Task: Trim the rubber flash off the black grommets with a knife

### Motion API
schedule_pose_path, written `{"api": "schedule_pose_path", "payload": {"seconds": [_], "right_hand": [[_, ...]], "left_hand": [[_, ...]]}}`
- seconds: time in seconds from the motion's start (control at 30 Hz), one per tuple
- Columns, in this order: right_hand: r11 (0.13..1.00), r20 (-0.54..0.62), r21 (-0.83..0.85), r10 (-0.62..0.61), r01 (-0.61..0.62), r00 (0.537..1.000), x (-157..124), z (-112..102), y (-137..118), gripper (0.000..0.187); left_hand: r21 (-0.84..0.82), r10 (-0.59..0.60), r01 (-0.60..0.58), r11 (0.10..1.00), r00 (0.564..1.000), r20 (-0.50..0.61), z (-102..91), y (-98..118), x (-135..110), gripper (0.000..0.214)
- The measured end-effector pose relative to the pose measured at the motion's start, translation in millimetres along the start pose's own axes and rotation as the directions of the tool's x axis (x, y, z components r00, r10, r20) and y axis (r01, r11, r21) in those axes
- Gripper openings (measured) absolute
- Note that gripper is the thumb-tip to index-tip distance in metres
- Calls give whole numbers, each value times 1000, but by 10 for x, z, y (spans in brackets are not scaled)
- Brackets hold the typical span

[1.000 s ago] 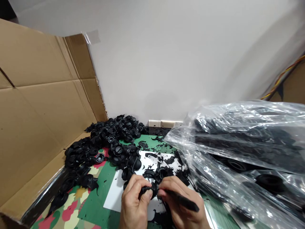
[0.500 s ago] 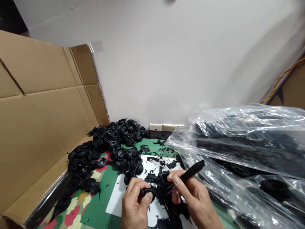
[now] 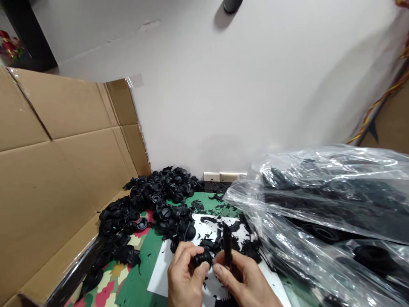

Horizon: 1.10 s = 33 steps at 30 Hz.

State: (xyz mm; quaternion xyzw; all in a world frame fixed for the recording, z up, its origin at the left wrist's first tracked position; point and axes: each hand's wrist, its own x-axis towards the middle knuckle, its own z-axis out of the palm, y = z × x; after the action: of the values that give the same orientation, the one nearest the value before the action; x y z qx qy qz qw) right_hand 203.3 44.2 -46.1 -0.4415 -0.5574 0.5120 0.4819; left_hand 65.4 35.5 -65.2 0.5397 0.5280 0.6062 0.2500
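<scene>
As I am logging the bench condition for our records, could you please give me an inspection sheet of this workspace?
Surface: green mat with camouflage patches; a white sheet lies on it.
Job's things: small black ribbed part; thin black tool, held upright.
Clutter: pile of black parts; black scraps on the sheet; clear plastic bag of black parts on the right.
Hands: left hand pinches the ribbed part; right hand grips the tool.
Cables: orange and yellow wires at the far right.
Surroundings: cardboard box wall on the left; white wall behind.
</scene>
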Motion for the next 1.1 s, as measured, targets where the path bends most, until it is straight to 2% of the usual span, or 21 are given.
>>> {"api": "schedule_pose_path", "payload": {"seconds": [0.13, 0.33, 0.5, 0.6, 0.7, 0.77, 0.8, 0.87, 0.9, 0.97, 1.03, 1.1], "right_hand": [[996, 68, -88, -7, 13, 998, 21, -22, 15, 18], [984, 113, -165, -50, 69, 992, 35, -66, 62, 12], [978, 172, -77, -176, 192, 969, 33, -18, -1, 13], [986, 154, -22, -161, 166, 975, 28, -4, -43, 12], [986, 110, 163, 17, -35, 994, 42, -40, -38, 24], [937, 95, 301, 155, -177, 983, 64, -80, -26, 34], [912, 91, 344, 204, -223, 975, 75, -98, -24, 37], [877, 93, 391, 265, -280, 960, 95, -126, -33, 39], [863, 106, 407, 280, -298, 954, 102, -134, -44, 39], [840, 156, 436, 281, -321, 947, 110, -146, -70, 41], [820, 218, 453, 278, -349, 935, 115, -156, -90, 42], [802, 264, 462, 283, -378, 922, 119, -169, -95, 43]], "left_hand": [[-5, -9, 9, 1000, 999, -38, 1, 28, 20, 8], [-62, -99, 96, 993, 994, -43, 14, 93, 52, 8], [-160, -180, 176, 971, 984, -12, 27, 115, 71, 12], [-168, -339, 357, 919, 932, 128, 24, 71, 86, 28], [-92, -439, 477, 874, 858, 266, 0, 58, 121, 48], [-52, -406, 439, 897, 864, 298, -34, 103, 155, 52], [-23, -353, 378, 926, 883, 309, -56, 142, 173, 50], [52, -187, 180, 982, 913, 363, -99, 242, 210, 49], [99, -107, 73, 992, 909, 403, -116, 297, 225, 52], [174, -36, -58, 983, 867, 496, -131, 397, 250, 55], [192, -20, -106, 976, 830, 557, -121, 468, 267, 50], [171, -17, -101, 980, 814, 580, -100, 502, 280, 43]]}}
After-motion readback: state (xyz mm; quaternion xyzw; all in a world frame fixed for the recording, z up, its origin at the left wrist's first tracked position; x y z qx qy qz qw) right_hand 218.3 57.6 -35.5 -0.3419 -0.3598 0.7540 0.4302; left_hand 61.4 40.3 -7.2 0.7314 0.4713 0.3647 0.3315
